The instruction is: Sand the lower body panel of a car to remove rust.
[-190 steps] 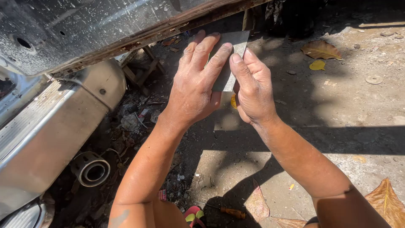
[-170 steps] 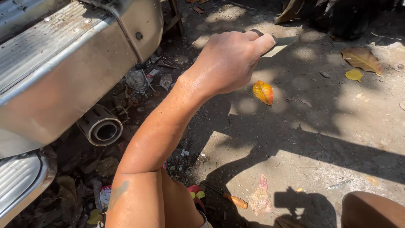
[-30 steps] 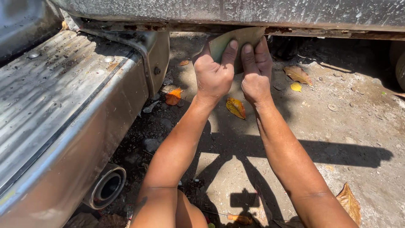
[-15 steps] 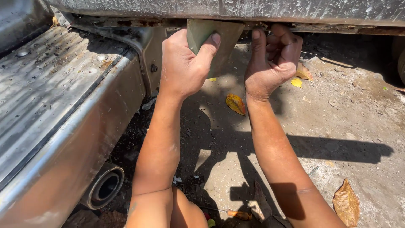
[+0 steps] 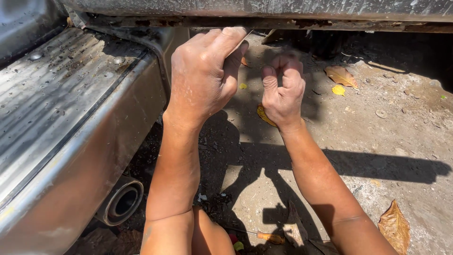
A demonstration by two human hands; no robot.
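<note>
Two hands [image 5: 245,80] under rusty panel [image 5: 283,12].

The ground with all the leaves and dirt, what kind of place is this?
Probably outdoors, low behind a parked vehicle: a worn metal bumper, an exhaust pipe, and dry leaves on sunlit dirt ground. Both hands reach under a rusty edge.

Left of the left hand [image 5: 203,80] the bumper [image 5: 61,118] is dull scratched metal, dusty and ribbed, above both hands the panel edge [image 5: 283,21] is rusty and flaking, and below them the ground [image 5: 377,141] is rough gritty concrete.
</note>
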